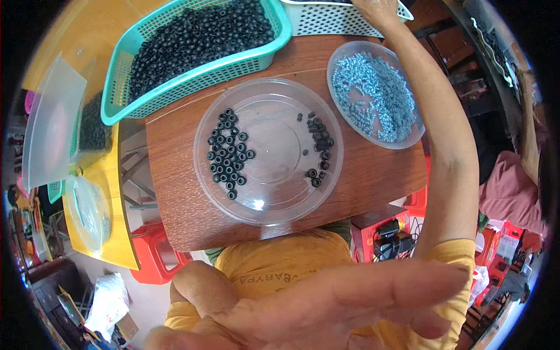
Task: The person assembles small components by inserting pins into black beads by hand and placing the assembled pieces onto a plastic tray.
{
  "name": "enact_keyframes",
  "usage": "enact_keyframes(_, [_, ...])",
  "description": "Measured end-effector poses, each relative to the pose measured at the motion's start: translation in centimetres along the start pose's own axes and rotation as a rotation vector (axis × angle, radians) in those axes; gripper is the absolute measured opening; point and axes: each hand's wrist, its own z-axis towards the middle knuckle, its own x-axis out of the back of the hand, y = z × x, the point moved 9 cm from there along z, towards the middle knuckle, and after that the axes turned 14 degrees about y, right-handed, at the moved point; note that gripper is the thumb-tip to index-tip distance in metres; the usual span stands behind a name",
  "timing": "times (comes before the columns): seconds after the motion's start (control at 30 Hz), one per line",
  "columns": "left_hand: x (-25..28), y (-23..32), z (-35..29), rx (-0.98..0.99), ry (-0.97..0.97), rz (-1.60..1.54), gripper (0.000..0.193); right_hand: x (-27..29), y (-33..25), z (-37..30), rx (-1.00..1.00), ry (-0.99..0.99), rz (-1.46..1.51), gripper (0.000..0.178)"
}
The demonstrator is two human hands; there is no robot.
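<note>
My left hand is raised large and close at the bottom of the head view, its fingers stretched out and nothing in it. At the top right, my right hand reaches over the white perforated basket; its fingertips are cut off by the picture's edge. Between my arms lies a round clear plastic tray. Small black ring-shaped pieces form a cluster on its left side. A smaller row of black pieces, some apparently of another shape, lies along its right side.
A turquoise basket heaped with black ring-shaped pieces stands at the back left. A clear dish of tiny shiny bluish pieces sits under my right forearm. The brown table adjoins a yellow surface with clear containers. A red stool stands below.
</note>
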Motion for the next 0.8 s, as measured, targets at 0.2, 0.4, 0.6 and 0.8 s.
enact_keyframes(0.2, [-0.6,0.2,8.1,-0.046,-0.039,-0.004,0.069,6.6,-3.8,-4.7,0.005,-0.054,0.251,0.012])
enact_keyframes(0.4, [-0.6,0.8,6.8,-0.099,-0.081,0.03,0.066,10.4,-1.8,-12.7,-0.102,-0.33,0.36,0.011])
enact_keyframes(0.6, [-0.9,-0.3,6.9,-0.13,-0.161,0.069,0.062,11.2,-0.1,-16.1,-0.088,-0.445,0.304,0.012])
enact_keyframes(0.8, [9.2,5.1,7.5,-0.448,0.365,0.506,0.055,10.3,-1.0,-18.1,-0.039,-0.591,0.326,0.009])
